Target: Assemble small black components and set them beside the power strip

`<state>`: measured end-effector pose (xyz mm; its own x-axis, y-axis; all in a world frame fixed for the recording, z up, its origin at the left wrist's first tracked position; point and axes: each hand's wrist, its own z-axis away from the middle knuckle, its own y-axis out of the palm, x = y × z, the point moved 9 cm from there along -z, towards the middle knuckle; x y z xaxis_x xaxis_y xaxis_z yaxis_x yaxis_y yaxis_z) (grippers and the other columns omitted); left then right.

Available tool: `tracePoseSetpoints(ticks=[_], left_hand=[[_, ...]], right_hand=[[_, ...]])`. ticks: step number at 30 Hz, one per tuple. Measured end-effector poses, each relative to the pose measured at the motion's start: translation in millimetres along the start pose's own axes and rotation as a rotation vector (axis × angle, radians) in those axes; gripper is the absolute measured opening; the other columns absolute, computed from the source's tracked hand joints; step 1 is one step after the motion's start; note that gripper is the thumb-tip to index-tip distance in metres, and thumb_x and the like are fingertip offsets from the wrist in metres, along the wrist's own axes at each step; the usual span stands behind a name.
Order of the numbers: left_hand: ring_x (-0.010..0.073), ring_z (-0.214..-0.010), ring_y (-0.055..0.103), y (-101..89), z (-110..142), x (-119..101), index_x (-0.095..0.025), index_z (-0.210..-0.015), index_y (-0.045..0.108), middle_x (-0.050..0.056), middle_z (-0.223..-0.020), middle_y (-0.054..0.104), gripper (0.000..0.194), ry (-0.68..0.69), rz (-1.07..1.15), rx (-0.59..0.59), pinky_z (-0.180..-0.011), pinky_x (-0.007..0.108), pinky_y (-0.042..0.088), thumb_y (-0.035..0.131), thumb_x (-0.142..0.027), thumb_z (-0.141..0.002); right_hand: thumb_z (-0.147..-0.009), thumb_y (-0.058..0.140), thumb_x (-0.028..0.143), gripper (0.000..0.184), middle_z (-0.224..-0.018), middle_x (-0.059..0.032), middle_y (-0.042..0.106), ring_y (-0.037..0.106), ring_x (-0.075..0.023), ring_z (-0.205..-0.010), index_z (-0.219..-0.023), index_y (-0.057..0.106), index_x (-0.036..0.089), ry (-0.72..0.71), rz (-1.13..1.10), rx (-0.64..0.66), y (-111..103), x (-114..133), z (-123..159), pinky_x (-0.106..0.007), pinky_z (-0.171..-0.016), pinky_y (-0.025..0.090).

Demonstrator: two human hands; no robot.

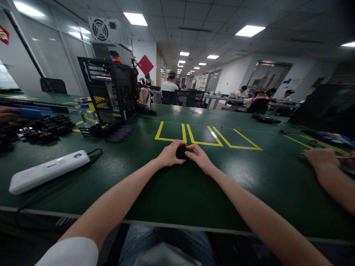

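My left hand (169,154) curls its thumb and fingers around a small black rounded part (181,152), gripping it from the left. From the right, the fingertips of my right hand (199,156) pinch the same part at its edge. Both hands meet low over the green tabletop (177,192), just in front of the yellow tape outlines (194,142). Too small and dark to name, the part is partly hidden by my fingers.
A white power bank (50,171) with a black cable lies at left. Behind it are black parts (51,127), a clear bottle (89,117) and an open computer case (111,88). Another person's hand (320,158) rests at right, near a tool. People sit at tables farther back.
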<state>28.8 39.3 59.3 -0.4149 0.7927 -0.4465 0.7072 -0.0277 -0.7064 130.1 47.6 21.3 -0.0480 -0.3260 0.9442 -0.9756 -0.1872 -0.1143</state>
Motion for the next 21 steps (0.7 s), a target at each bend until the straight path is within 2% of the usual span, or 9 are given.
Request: tracePoseSetpoints(ticks=[3, 8, 14, 18, 21], left_hand=[[0.0216, -0.099, 0.048, -0.1, -0.2, 0.3, -0.022, -0.109, 0.038, 0.004, -0.109, 0.047, 0.059, -0.001, -0.002, -0.003, -0.082, 0.036, 0.041, 0.066, -0.027, -0.058], [0.0212, -0.098, 0.048, 0.5, -0.2, 0.7, -0.023, -0.109, 0.038, 0.004, -0.109, 0.047, 0.059, -0.003, 0.002, 0.0, -0.081, 0.036, 0.042, 0.066, -0.027, -0.058], [0.0216, -0.099, 0.048, 1.5, -0.7, 2.5, -0.022, -0.109, 0.037, 0.004, -0.109, 0.047, 0.059, -0.008, 0.0, -0.004, -0.082, 0.036, 0.042, 0.066, -0.028, -0.057], [0.0216, -0.1, 0.048, 1.3, -1.3, 2.7, -0.022, -0.11, 0.037, 0.004, -0.109, 0.047, 0.06, -0.004, -0.002, -0.02, -0.083, 0.036, 0.041, 0.066, -0.027, -0.057], [0.0216, -0.099, 0.048, 1.4, -1.3, 2.5, -0.022, -0.11, 0.037, 0.004, -0.109, 0.047, 0.06, -0.002, -0.003, -0.017, -0.082, 0.036, 0.041, 0.066, -0.027, -0.057]], right_hand=[[-0.067, 0.061, 0.028, 0.025, -0.092, -0.0005, 0.054, 0.055, -0.0132, -0.085, -0.087, 0.05, 0.022, 0.003, 0.001, -0.01, -0.9, -1.4, -1.0, -0.034, -0.083, 0.042], [-0.068, 0.06, 0.03, 0.035, -0.101, -0.0032, 0.053, 0.055, -0.0154, -0.088, -0.1, 0.049, 0.022, 0.045, 0.03, 0.007, -0.2, -4.2, -1.1, -0.037, -0.084, 0.042], [-0.064, 0.064, 0.026, 0.034, -0.097, -0.0019, 0.054, 0.055, -0.0153, -0.091, -0.093, 0.048, 0.022, 0.01, -0.01, 0.027, 3.0, -0.5, 0.9, -0.036, -0.086, 0.041], [-0.068, 0.06, 0.029, 0.024, -0.094, -0.0011, 0.052, 0.055, -0.0137, -0.087, -0.088, 0.049, 0.022, -0.004, -0.001, -0.007, 1.8, 0.5, 2.1, -0.035, -0.084, 0.042], [-0.068, 0.06, 0.029, 0.024, -0.095, -0.0011, 0.051, 0.055, -0.0138, -0.087, -0.089, 0.049, 0.022, -0.006, 0.016, -0.019, 0.9, 0.8, 1.8, -0.035, -0.083, 0.043]])
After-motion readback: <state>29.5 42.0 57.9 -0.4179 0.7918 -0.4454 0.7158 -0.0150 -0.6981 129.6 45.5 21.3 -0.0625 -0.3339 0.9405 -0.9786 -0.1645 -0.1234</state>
